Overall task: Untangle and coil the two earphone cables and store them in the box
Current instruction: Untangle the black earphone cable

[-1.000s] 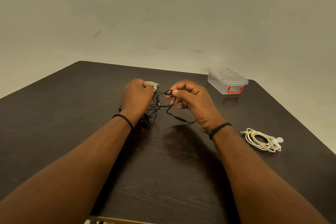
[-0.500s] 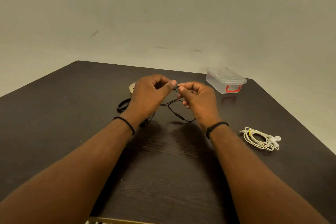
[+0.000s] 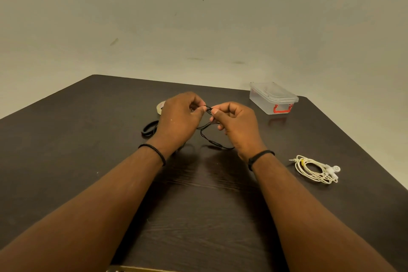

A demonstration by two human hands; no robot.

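Black earphone cable (image 3: 207, 137) pinched horiz. btwn left hand (image 3: 180, 120) & right hand (image 3: 239, 126).

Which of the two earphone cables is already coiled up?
The white earphone cable, lying bundled alone on the table's right side. The black cable hangs loose, pinched between both hands.

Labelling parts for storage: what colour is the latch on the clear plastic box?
Red: the latch on the front of the box, seen in the head view.
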